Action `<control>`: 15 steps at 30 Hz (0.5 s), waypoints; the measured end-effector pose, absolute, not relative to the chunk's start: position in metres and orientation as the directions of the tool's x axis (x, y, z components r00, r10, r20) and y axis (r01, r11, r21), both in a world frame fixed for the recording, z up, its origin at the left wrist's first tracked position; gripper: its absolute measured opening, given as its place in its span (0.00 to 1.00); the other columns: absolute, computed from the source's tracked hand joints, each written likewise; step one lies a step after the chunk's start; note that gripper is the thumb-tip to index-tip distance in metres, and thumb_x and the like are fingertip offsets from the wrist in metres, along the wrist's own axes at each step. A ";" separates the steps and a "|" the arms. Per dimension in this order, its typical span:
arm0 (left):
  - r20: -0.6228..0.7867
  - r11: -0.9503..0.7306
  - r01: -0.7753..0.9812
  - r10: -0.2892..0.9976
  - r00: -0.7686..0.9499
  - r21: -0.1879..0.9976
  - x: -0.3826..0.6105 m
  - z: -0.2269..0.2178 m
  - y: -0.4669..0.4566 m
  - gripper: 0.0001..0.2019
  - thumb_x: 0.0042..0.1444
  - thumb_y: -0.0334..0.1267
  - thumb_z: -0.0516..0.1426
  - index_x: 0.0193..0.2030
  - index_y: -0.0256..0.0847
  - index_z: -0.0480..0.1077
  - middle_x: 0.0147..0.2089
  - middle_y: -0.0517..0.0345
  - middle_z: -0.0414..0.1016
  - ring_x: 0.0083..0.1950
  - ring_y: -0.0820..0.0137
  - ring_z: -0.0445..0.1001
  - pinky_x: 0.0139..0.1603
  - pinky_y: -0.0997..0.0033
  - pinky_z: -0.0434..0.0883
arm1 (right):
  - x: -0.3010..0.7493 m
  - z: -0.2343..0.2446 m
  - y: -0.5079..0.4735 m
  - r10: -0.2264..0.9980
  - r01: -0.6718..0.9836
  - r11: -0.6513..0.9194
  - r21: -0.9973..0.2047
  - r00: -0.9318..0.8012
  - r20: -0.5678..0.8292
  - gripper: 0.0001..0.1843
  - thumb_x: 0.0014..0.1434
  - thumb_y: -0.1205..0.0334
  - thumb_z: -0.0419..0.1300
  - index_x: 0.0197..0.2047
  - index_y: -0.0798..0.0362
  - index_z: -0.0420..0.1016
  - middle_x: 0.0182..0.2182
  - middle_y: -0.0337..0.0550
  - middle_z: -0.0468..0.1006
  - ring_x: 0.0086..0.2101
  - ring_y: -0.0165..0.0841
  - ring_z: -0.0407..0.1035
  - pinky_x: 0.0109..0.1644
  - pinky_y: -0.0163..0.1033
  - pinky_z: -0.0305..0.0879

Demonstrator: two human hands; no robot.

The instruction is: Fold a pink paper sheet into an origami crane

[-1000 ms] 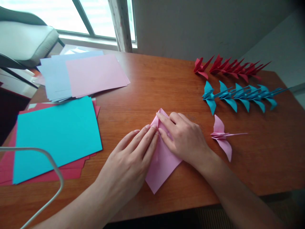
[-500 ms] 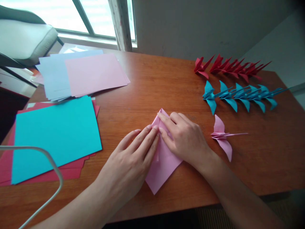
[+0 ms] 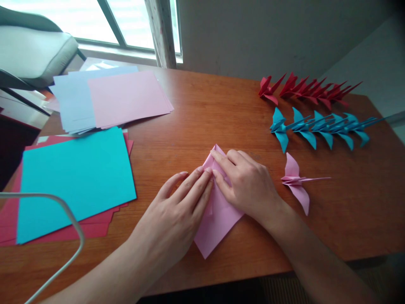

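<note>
A folded pink paper (image 3: 218,219) lies on the wooden table (image 3: 196,114) near its front edge. My left hand (image 3: 177,211) lies flat on the paper's left half, fingers stretched out and pressing down. My right hand (image 3: 247,183) rests on the right half, its fingers extended along the upper fold. The fingertips of both hands meet near the paper's top point. Much of the paper is hidden under my hands.
A finished pink paper crane (image 3: 295,183) lies right of my right hand. Rows of blue cranes (image 3: 319,126) and red cranes (image 3: 306,90) sit at the far right. Teal and red sheets (image 3: 72,181) and pink and pale blue sheets (image 3: 110,99) lie left. A chair (image 3: 31,50) stands beyond the table.
Both hands stay on the pink paper. Only the view has shifted slightly.
</note>
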State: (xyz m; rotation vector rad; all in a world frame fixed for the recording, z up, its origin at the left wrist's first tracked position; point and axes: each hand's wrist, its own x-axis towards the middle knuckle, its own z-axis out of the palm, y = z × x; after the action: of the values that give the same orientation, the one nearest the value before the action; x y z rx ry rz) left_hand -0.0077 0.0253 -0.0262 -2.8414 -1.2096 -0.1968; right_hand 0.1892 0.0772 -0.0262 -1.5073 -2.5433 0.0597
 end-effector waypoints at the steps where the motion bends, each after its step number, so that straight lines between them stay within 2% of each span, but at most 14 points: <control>1: 0.138 -0.694 0.720 0.714 0.686 0.008 -0.008 -0.026 0.025 0.24 0.70 0.30 0.43 0.69 0.29 0.64 0.74 0.48 0.61 0.74 0.57 0.61 0.71 0.53 0.56 | 0.189 -0.026 0.077 0.873 0.866 0.484 -0.126 -0.468 0.138 0.24 0.71 0.58 0.51 0.66 0.55 0.69 0.45 0.50 0.79 0.45 0.40 0.72 0.44 0.42 0.70; 15: 0.142 -0.696 0.717 0.713 0.687 0.025 -0.009 -0.027 0.025 0.24 0.70 0.32 0.45 0.69 0.30 0.65 0.74 0.49 0.61 0.74 0.57 0.61 0.71 0.52 0.57 | 0.189 -0.027 0.077 0.874 0.869 0.480 -0.116 -0.463 0.146 0.25 0.70 0.59 0.52 0.66 0.57 0.69 0.47 0.50 0.80 0.46 0.40 0.73 0.43 0.43 0.71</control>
State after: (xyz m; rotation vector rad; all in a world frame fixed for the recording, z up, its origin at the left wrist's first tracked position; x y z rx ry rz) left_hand -0.0085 0.0249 -0.0272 -2.8554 -1.2108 -0.2192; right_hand 0.1887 0.0768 -0.0267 -1.5130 -2.5388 0.0378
